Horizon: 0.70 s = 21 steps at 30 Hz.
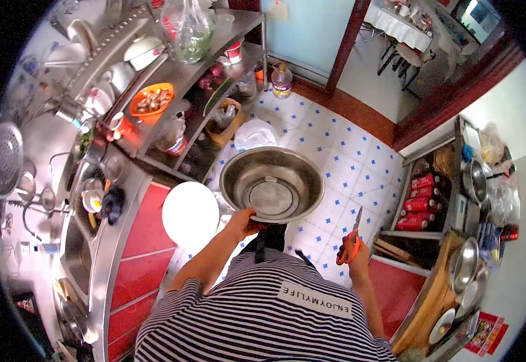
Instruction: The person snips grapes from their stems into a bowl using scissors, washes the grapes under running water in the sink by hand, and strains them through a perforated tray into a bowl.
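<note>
My left hand (240, 225) grips the near rim of a wide steel basin (232, 181), holding it out in front of my body above the tiled floor. Its fingers curl under the rim and are partly hidden. Nothing shows inside the basin. In my right hand (353, 248) is a pair of scissors (357, 222) with orange-red handles, blades pointing away from me and close together. Left of the basin stands a round white lid or bin top (190, 215), near my left forearm. Beyond the basin a white plastic bag (255, 135) lies on the floor.
A steel counter with a sink (77, 256) runs along my left. Farther on, a metal shelf holds an orange basket (152, 101). An oil bottle (281, 81) stands by the doorway. To my right, a wooden counter (427, 295) carries steel bowls, above shelved red cans (418, 205).
</note>
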### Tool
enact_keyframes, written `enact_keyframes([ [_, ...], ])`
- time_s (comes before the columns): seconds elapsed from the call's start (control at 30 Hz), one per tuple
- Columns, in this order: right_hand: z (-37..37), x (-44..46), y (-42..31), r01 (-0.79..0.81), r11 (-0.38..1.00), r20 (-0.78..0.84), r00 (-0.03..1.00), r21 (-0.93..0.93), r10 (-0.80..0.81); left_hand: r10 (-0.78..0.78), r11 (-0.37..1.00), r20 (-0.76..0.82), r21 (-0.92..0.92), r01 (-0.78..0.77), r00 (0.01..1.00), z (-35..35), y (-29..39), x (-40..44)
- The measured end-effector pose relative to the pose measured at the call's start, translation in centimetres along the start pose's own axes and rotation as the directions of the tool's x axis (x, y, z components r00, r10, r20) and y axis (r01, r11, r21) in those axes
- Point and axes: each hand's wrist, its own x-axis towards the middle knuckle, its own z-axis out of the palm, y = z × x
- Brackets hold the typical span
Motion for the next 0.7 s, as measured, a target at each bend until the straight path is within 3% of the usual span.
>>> enact_keyframes([
  [0.07, 0.5, 4.9, -2.2, -0.010, 0.998, -0.020, 1.000, -0.069, 0.009, -0.026, 0.999, -0.057, 0.029, 0.028, 0.998, 1.9, 3.1, 6.1],
  [0.13, 0.2, 11.3, -3.1, -0.089, 0.937, -0.128, 0.991, -0.338, 0.048, -0.060, 0.998, -0.029, -0.024, 0.059, 0.998, 3.5, 6.7, 13.0],
  [0.3, 2.2, 23.0, -10.6, -0.144, 0.975, -0.102, 0.987, -0.171, 0.128, -0.097, 0.976, -0.199, -0.212, 0.054, 0.975, 10.2, 15.4, 24.1],
  [0.37, 3.2, 27.4, -13.8, -0.151, 0.961, -0.097, 0.987, -0.231, 0.131, -0.094, 0.949, -0.217, -0.316, 0.021, 0.972, 11.7, 18.0, 28.4],
  [0.43, 3.5, 31.9, -15.9, -0.169, 0.938, -0.084, 0.985, -0.303, 0.150, -0.054, 0.985, -0.224, -0.173, 0.015, 0.973, 12.3, 19.7, 33.2],
  [0.53, 3.5, 38.8, -17.7, -0.211, 0.931, -0.009, 0.976, -0.297, 0.218, -0.076, 0.974, -0.355, -0.228, -0.007, 0.932, 14.7, 23.3, 37.5],
  [0.57, 3.8, 41.1, -18.1, -0.176, 0.888, 0.029, 0.978, -0.425, 0.208, -0.058, 0.971, -0.359, -0.237, -0.031, 0.932, 14.9, 23.9, 39.4],
  [0.7, 4.3, 51.7, -17.7, -0.175, 0.853, 0.150, 0.948, -0.492, 0.280, -0.122, 0.962, -0.459, -0.273, -0.008, 0.880, 16.5, 27.5, 46.8],
])
